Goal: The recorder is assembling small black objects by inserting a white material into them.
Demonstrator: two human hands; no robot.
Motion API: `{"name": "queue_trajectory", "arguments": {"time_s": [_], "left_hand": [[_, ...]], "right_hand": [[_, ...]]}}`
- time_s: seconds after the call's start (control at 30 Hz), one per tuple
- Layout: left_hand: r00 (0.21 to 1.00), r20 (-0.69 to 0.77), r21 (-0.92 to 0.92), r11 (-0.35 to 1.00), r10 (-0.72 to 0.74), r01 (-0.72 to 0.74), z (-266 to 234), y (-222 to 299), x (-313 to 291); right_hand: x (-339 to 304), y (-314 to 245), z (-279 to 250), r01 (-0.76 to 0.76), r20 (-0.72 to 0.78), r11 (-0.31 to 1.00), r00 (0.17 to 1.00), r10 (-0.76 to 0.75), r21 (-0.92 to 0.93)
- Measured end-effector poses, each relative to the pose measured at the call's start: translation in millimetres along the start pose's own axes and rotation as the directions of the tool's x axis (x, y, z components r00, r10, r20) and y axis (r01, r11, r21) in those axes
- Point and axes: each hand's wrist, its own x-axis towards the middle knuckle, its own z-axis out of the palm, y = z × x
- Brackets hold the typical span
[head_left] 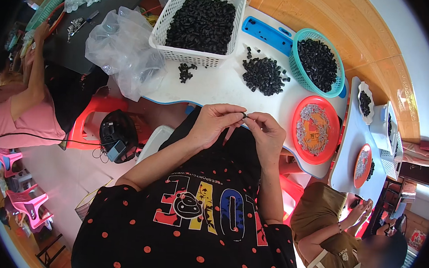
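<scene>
Black small piece (244,115) held up between both hands, near front edge of white desk (210,88). Left hand (215,124): fingers pinched on piece. Right hand (269,135): fingers clamped on same piece from other side. On desk: white basket (192,57) full of black bits (202,26), loose black pile (264,76), teal basket (302,73), red tray (333,138) to right. Clear plastic bag (123,53) at left end.
</scene>
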Motion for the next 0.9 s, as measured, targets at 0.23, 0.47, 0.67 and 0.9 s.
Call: {"name": "queue_trajectory", "arguments": {"time_s": [0.23, 0.47, 0.67, 0.9], "left_hand": [[0.998, 0.031, -0.045, 0.997, -0.061, 0.063, -4.1, 1.7, 0.8], [0.998, 0.026, 0.004, 0.998, -0.065, 0.064, 0.0, 5.2, 2.4], [0.998, 0.012, 0.014, 0.998, -0.066, 0.066, 3.0, 4.5, 1.5], [0.980, 0.136, -0.099, 0.983, -0.143, 0.157, -8.7, 4.9, 3.8]], "right_hand": [[-10.8, 5.2, 10.5, -0.038, -0.058, 0.986, 0.997, 0.048, 0.160], [-15.2, 9.9, 12.7, 0.101, -0.065, 0.959, 0.994, -0.087, 0.266], [-12.1, 17.0, 9.5, 0.195, -0.084, 0.979, 0.978, -0.189, 0.063], [-9.4, 0.0, 10.4, 0.236, -0.027, 0.970, 0.972, -0.235, 0.060]]}}
